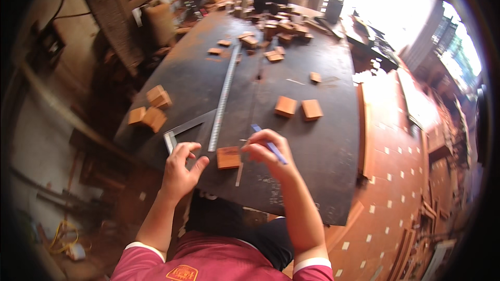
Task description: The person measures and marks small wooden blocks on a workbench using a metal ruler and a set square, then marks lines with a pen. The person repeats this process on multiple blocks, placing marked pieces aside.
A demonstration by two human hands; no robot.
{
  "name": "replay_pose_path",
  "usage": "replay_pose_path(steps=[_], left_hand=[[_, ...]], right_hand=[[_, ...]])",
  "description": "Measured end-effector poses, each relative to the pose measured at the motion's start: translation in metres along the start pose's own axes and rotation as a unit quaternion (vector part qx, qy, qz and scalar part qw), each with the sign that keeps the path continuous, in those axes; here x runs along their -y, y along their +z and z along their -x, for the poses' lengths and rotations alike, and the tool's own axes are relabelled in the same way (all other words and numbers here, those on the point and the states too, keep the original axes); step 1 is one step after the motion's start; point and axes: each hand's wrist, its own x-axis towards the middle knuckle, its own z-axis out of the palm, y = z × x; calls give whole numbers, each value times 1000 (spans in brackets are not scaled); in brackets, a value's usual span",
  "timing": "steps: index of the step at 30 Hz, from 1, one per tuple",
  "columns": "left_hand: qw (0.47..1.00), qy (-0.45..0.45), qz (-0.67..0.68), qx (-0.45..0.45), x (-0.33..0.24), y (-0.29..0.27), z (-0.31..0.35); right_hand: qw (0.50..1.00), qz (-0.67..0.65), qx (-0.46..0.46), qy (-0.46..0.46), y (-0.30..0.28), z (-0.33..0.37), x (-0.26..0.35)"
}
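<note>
Holding a Blue Pen Beside a Wooden Block

Your right hand grips the blue pen, its fingers bent around the shaft so that one end sticks out past the knuckles toward the far side and the other slants back toward your wrist. The wooden block lies flat near the close edge of the dark desk, just left of those fingers; whether they touch it, you cannot tell from this view. A thin pale strip runs along the block's right side, below your right hand.

Your left hand holds nothing visible: its fingers curl loosely, with the thumb spread away from them and pointing toward the block. Just beyond them lies a carpenter's square, with its silver arm close to your fingertips and its dark arm angled toward a long metal ruler. That ruler stretches away from near the block toward the far side of the desk.

Farther right, two square blocks sit side by side, slightly apart, with a smaller wooden piece beyond them. A cluster of blocks rests near the left edge, and a heap of offcuts crowds the far end.
</note>
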Motion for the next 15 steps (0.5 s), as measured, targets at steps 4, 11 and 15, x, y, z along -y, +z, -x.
replay_pose_path(steps=[4, 11, 15], left_hand=[[973, -105, -176, -106, 79, -40, 21], [977, -117, -137, -114, 78, -38, 23], [989, -99, -63, -89, 43, -19, 1]], right_hand=[[999, 34, 7, -36, 10, -8, -17], [826, 517, 93, -203, 26, 1, -27], [847, 500, 73, -167, 22, 1, -26]])
